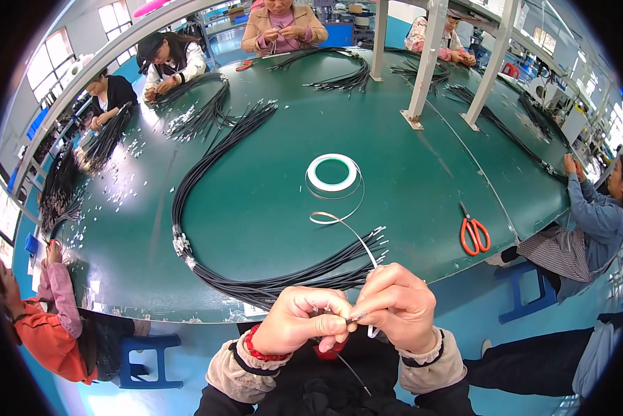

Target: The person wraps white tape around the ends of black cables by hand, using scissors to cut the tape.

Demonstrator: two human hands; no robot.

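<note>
Both hands meet close to the body, left hand (299, 320) and right hand (397, 305) pinched shut on a thin black wire (346, 364), kept off the green bench (256, 208). Ahead, the black wire bundle (214, 159) lies looped within reach, then the tape roll (333, 173) feeding a white strip (356, 239) toward the fingers, and orange scissors (474, 234) lie off to the right.

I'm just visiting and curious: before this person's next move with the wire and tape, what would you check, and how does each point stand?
1. Wire pinched in both hands: left hand and right hand meet at the wire: ok.
2. Tape strip runs unbroken from the roll to the right hand: ok.
3. Tape stuck squarely on the wire: cannot tell, fingers hide it.
4. Scissors lie on the table, near the person's right: ok.
5. Wire bundle lies near the table edge: ok.
</note>
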